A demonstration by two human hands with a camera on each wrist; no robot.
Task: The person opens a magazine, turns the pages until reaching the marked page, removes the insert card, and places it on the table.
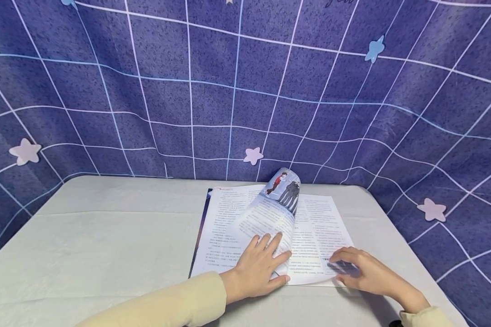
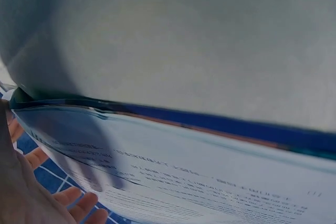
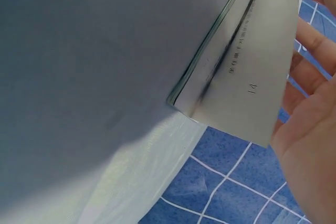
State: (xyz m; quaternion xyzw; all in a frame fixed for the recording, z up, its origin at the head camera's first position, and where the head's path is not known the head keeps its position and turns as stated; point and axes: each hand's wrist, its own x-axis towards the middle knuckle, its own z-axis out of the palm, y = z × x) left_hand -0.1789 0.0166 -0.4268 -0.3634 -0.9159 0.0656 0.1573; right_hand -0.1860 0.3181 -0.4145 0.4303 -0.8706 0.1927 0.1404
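A magazine (image 1: 225, 227) lies open on the table, its pages covered in columns of small print. One leaf (image 1: 266, 213) curls up across its middle, showing a picture of a red-clad figure. My left hand (image 1: 259, 268) lies with spread fingers on the lower part of that leaf, its thumb near the bottom edge. At the lower right corner, my right hand (image 1: 364, 272) curls its fingers over the right-hand page (image 1: 311, 227), with the thumb at the bottom edge. The right wrist view shows a raised page (image 3: 252, 72) between thumb and fingers, some fingertips hidden behind it.
A pale cloth covers the table (image 1: 106, 240), which stretches left of the magazine. Behind and to the right hangs a purple-blue curtain (image 1: 212, 104) with a grid and stars. The table's right edge (image 1: 409, 245) runs close to my right hand.
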